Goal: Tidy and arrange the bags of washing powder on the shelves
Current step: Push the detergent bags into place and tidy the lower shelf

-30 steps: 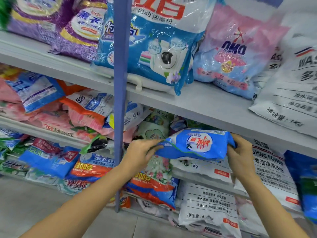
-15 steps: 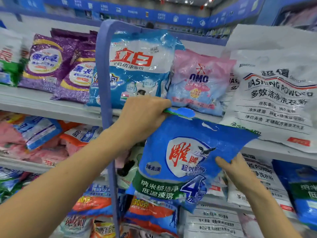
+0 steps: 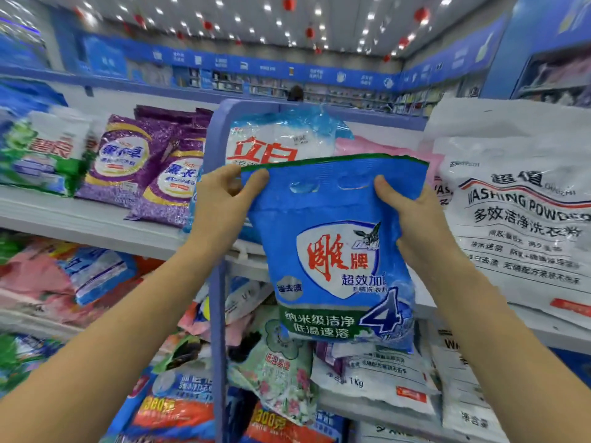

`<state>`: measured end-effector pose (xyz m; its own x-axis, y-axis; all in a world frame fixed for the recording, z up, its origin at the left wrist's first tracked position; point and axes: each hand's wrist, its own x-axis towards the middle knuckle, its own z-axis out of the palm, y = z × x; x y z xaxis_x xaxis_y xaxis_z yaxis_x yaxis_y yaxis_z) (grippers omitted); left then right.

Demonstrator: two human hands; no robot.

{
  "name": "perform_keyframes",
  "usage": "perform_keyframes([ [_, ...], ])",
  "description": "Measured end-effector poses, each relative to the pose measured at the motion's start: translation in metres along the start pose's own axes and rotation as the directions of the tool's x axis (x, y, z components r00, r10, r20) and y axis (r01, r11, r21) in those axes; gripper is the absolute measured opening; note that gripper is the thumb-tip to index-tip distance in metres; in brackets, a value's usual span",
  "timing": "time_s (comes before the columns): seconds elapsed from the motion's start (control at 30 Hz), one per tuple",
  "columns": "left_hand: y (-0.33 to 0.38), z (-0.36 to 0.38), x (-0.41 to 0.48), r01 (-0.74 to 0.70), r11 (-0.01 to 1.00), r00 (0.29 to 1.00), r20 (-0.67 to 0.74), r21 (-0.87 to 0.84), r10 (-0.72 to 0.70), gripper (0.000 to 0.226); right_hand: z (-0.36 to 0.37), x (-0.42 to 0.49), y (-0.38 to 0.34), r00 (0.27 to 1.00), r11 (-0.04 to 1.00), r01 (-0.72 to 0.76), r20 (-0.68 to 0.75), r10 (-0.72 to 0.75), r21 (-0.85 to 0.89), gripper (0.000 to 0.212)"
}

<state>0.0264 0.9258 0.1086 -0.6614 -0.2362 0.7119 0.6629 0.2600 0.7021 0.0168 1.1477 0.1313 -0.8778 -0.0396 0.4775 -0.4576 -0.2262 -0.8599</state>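
The blue bag (image 3: 335,257) hangs upright in the air in front of the shelves, carried by its top edge between two grips. The left hand (image 3: 220,203) pinches the top left corner, thumb on the front and fingers behind. The right hand (image 3: 409,215) clamps the upper right edge, thumb on the front; its fingers are hidden behind the film.

The film looks soft and crinkly, and the powder has sunk into a fat bulge low down. I'd call this bag floppy and bottom-heavy, with glossy plastic that could slide. The best hold looks to be the flat sealed strip, or the two handle holes (image 3: 303,187) punched between the grips.

The label reads 雕牌 in red on a white shield, with 强去渍 on a grey badge. A green band says 纳米级洁净 and 低温速溶, next to a big 4.

- **Behind the left grip:** a blue-and-white bag (image 3: 281,139) shouting 立白.
- **Behind the right grip:** a pink bag (image 3: 367,147) peeks over the top.
- **Right of the right grip:** a big white bag (image 3: 518,219) marked 超值, WASHING POWDER, 多效洁净洗衣粉.
- **Left of the left grip:** purple bags (image 3: 128,155) lean on the upper shelf (image 3: 80,219).
- **Below the left grip:** a blue post (image 3: 217,298) runs down.
- **Further down:** a smaller white bag (image 3: 367,378) marked 1Kg, and orange packs (image 3: 172,414) reading 300克.
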Motion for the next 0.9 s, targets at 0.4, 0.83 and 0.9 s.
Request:
perform_keyframes([
  [0.4, -0.013, 0.015, -0.029, 0.26, 0.866, 0.957, -0.008, -0.427, -0.291, 0.026, 0.017, 0.021, -0.024, 0.999, 0.991, 0.03, -0.043, -0.024, 0.134, 0.007],
  [0.83, -0.02, -0.073, -0.009, 0.171, 0.895, 0.945, -0.189, -0.412, -0.268, 0.028, 0.112, 0.032, -0.037, 0.973, 0.993, 0.122, 0.199, -0.118, -0.005, 0.018],
  [0.9, -0.019, -0.1, -0.005, 0.138, 0.914, 0.944, -0.228, -0.383, -0.238, 0.027, 0.133, 0.032, -0.037, 0.965, 0.992, 0.129, 0.231, -0.123, -0.012, 0.018],
])
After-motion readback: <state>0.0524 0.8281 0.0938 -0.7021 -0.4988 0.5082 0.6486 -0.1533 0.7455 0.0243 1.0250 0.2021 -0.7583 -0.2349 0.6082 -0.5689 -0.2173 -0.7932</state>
